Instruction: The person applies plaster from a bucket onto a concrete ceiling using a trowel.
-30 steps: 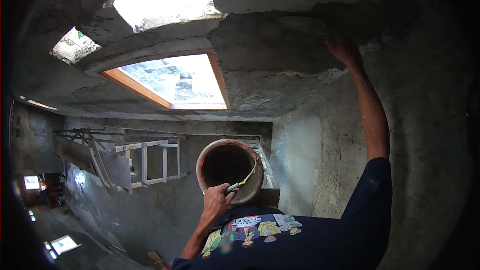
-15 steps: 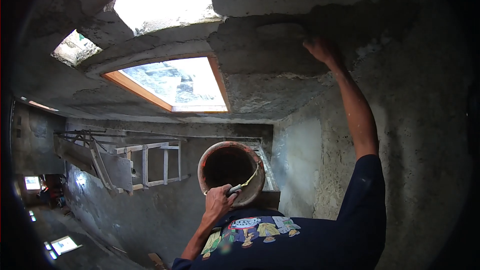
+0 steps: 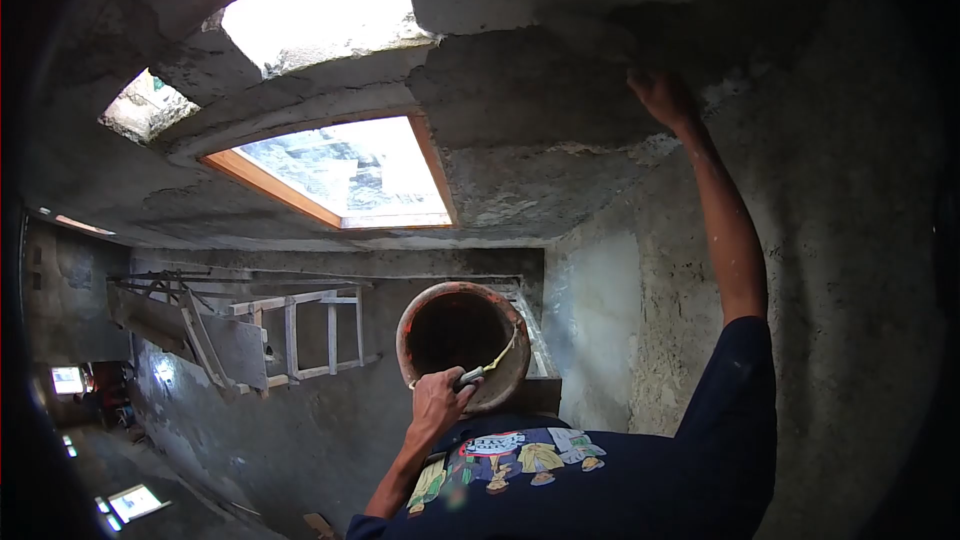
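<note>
My left hand (image 3: 440, 403) is closed around the handle (image 3: 466, 378) of a round, mortar-stained bucket (image 3: 512, 372). The bucket hangs close against my shirt with its mouth facing up; its inside is dark and the contents cannot be made out. High on the right, my right hand (image 3: 664, 100) is closed at the end of a raised arm. It grips what looks like a trowel (image 3: 590, 37), whose blade shows only faintly against the dark, damp plaster (image 3: 720, 32) on the wall.
A wood-framed window (image 3: 350, 175) sits left of the plaster, with a bright rough-edged opening (image 3: 325, 5) above and a smaller one (image 3: 148, 107) further left. Below left stand wooden scaffold frames (image 3: 310, 335). A side wall (image 3: 700, 320) rises along the right.
My right hand has moved a little to the right along the wall, and the faint blade has shifted with it. My left hand and the bucket stay nearly where they were.
</note>
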`<state>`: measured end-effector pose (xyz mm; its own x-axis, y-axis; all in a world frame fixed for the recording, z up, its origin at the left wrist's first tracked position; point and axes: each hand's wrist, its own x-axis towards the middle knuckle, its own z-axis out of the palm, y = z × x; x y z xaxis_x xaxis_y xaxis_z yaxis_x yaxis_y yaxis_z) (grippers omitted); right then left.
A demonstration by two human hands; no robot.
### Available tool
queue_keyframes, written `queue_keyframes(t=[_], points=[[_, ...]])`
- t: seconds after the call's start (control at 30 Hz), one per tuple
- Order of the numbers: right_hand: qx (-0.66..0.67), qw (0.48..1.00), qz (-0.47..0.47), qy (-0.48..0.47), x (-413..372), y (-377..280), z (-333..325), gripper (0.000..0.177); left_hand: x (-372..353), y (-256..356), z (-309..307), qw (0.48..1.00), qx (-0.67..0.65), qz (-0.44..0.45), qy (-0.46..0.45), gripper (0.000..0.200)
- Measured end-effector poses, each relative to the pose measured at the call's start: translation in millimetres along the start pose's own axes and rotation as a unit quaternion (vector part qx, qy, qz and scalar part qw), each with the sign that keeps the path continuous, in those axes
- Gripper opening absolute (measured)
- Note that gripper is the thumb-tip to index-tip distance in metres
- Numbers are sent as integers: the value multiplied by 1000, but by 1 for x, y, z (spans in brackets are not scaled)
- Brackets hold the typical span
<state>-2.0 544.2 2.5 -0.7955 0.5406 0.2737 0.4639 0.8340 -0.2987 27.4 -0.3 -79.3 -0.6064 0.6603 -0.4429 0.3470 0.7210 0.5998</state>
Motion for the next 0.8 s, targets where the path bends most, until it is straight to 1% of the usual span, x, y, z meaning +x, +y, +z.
queue_keyframes(t=[0.1, 0.13, 0.23, 0.27, 0.3, 0.37, 0.4, 0.47, 0.5, 0.57, 0.7, 0.77, 0.8], points=[[-27, 1000, -13, -6, -16, -2, 29, 52, 1, 0, 0, 1000, 2, -5, -11, 33], [-73, 994, 23, -78, -19, -11, 27, 48, 1, 0, 0, 1000, 4, -6, -16, 33], [-96, 993, 7, -73, -24, -17, 44, 53, 1, 3, -2, 1000, 5, -6, -17, 32], [-103, 989, 16, -106, -20, -16, 42, 53, 1, 4, -3, 1000, -4, 1, -13, 32], [-103, 989, 16, -105, -14, -7, 45, 53, 1, 4, -2, 1000, -3, 1, -12, 32], [-118, 991, 18, -62, 1, 24, 52, 49, 1, 3, -1, 1000, 0, 3, -15, 31], [-118, 991, 18, -63, 5, 27, 41, 49, 1, 4, -2, 1000, -2, 5, -12, 31], [-137, 985, 36, -101, 7, 27, 5, 51, 2, 4, -2, 1000, 1, 2, -17, 32], [-138, 985, 39, -101, 3, 33, 2, 51, 2, 4, -2, 1000, 5, -1, -21, 32], [-168, 985, 23, -26, -1, 45, -7, 51, 0, 2, 0, 1000, -4, 4, -14, 32], [-130, 991, 9, -18, -21, 84, 0, 54, -2, -1, 1, 1000, 1, 17, -2, 32], [-146, 988, 31, -42, -38, 104, 11, 51, -3, -3, 2, 1000, -8, 26, 8, 31], [-105, 993, 43, -44, -52, 102, 14, 50, -3, -4, 2, 999, -15, 30, 15, 31]])
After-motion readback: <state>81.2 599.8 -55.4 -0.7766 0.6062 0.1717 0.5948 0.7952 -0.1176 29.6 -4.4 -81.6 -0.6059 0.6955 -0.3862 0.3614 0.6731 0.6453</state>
